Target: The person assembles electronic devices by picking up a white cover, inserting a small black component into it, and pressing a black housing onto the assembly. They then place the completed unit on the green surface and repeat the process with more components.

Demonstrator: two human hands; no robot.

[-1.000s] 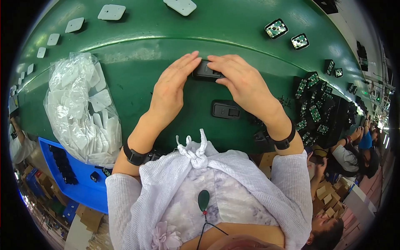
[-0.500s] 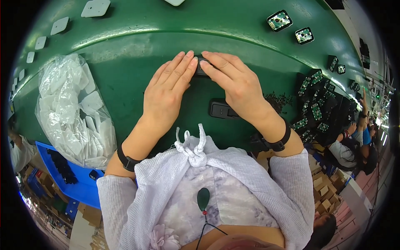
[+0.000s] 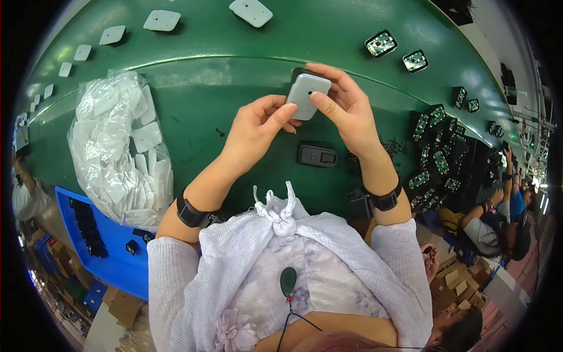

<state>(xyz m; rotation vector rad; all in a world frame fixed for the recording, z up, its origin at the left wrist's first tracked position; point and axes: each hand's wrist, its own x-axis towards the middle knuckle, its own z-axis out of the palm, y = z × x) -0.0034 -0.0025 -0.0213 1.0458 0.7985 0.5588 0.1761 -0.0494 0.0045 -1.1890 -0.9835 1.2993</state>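
A rounded rectangular device point(image 3: 302, 106) with a pale grey cover and a black edge is held above the green table, tilted, its cover facing up. My right hand point(image 3: 352, 114) grips its right side and far edge, thumb lying on the cover. At the near left corner my left hand point(image 3: 252, 134) pinches it between thumb and fingers. A second device, a black case point(image 3: 318, 155) with a clip-like part on its face, lies on the table just below my hands. Left of them rests a tiny dark piece point(image 3: 220, 132).
A clear plastic bag point(image 3: 111, 158) of white covers lies at left, with a blue bin point(image 3: 120, 273) below it. Black housings with green circuit boards point(image 3: 443, 158) are piled at right, near small dark parts point(image 3: 397, 145). White covers point(image 3: 162, 21) line the far side. Other people sit beyond.
My hands, earlier flat over a black device on the table, now hold a grey-covered device raised and tilted. The rows of covers and open housings beyond have shifted in view.
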